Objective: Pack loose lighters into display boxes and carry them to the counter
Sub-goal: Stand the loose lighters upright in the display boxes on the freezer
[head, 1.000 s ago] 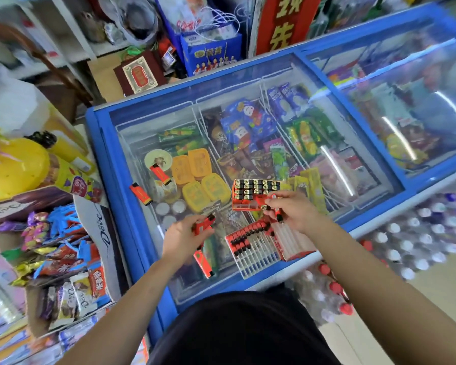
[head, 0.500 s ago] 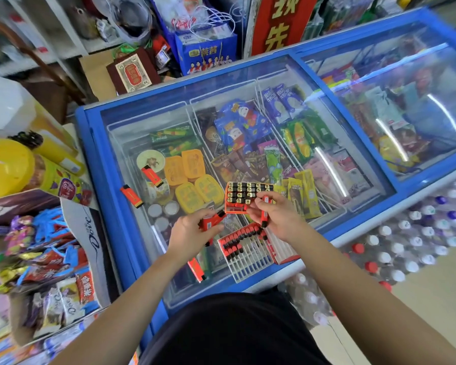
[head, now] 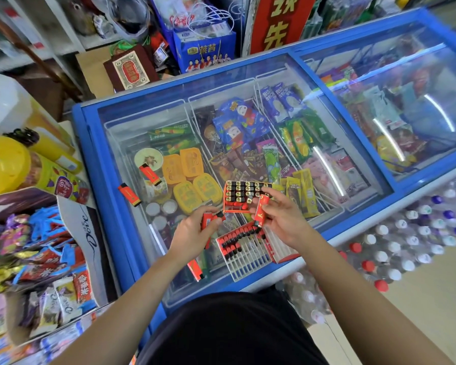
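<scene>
Head camera: the right hand [head: 284, 219] pinches one red lighter [head: 261, 210], with the half-filled display box [head: 245, 256] just below its fingertips. The left hand [head: 192, 234] has its fingers curled round several lighters [head: 209, 219].

Far and right freezer glass [head: 274, 72] is free. Near edge is tight: full display box [head: 244, 192], gridded tray box [head: 248, 256] just beside it, left grip [head: 192, 233] and right grip [head: 282, 219] over the gap, each holding a lighter [head: 260, 210]. Three loose lighters [head: 129, 194] litter the left glass; candy carton [head: 86, 227] walls that side.
</scene>
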The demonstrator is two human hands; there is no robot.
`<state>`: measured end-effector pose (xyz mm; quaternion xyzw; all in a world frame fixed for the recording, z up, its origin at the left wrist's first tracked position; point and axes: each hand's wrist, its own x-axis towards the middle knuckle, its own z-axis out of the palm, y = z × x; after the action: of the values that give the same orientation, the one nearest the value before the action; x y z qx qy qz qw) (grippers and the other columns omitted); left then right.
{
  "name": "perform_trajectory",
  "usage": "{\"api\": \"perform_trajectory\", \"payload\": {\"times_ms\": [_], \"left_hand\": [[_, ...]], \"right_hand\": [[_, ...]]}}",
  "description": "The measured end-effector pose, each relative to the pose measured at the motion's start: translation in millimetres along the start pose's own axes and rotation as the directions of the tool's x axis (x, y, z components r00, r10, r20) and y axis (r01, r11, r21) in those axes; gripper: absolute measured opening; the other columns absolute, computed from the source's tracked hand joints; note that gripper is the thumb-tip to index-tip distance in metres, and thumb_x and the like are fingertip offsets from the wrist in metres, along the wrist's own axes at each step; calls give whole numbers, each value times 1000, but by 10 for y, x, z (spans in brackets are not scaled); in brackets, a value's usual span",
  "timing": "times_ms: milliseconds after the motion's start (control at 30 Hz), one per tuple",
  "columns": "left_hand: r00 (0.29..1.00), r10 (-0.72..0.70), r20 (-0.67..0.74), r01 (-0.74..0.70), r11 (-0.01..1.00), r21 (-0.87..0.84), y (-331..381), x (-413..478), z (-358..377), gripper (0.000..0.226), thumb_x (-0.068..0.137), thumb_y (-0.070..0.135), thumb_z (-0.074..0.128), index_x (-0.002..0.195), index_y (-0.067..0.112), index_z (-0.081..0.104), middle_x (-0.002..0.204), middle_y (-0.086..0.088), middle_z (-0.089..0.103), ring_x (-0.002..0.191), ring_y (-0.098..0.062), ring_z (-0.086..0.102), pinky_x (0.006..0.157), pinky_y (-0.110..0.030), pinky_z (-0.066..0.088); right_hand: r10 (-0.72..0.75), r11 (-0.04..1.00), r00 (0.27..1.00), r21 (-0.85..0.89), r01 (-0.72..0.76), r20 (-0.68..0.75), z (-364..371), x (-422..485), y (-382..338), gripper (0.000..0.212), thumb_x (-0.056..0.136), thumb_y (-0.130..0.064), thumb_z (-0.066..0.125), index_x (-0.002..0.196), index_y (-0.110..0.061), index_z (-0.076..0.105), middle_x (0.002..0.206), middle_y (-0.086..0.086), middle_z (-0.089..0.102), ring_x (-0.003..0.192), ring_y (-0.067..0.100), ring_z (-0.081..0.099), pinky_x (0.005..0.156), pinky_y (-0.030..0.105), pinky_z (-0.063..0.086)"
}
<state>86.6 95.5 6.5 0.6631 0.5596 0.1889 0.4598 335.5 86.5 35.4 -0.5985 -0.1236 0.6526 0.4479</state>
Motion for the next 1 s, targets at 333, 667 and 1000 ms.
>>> {"api": "perform_trajectory", "payload": {"times_ms": [333, 667, 1000], "left_hand": [[988, -54, 147, 71, 991, -110, 54, -19, -2, 32, 96, 56, 56, 123, 40, 53, 83, -16, 69, 59, -29, 71, 59, -54, 59], [973, -44, 227, 70, 992, -104, 175, -30, -42, 35, 93, 23, 72, 125, 19, 57, 98, 3, 66, 82, -10, 69, 81, -43, 60], [983, -136, 123, 153, 978, -139, 180, 9, -12, 28, 87, 17, 78, 109, 27, 64, 108, 11, 72, 107, -5, 67, 97, -26, 51]], "right_hand": [[51, 987, 998, -149, -55, -28, -61, -132, -68, 34, 96, -3, 63, 128, -7, 53, 109, 26, 71, 72, 31, 70, 61, 36, 61], [100, 967, 995, -238, -92, 19, -122, -39, -26, 36, 87, 7, 70, 119, -9, 66, 111, 28, 71, 90, 34, 71, 102, 48, 52], [-52, 974, 989, -227, 19, -141, -107, 15, -28, 25, 102, 3, 47, 117, -3, 66, 104, 28, 71, 84, 38, 70, 72, 33, 62]]}}
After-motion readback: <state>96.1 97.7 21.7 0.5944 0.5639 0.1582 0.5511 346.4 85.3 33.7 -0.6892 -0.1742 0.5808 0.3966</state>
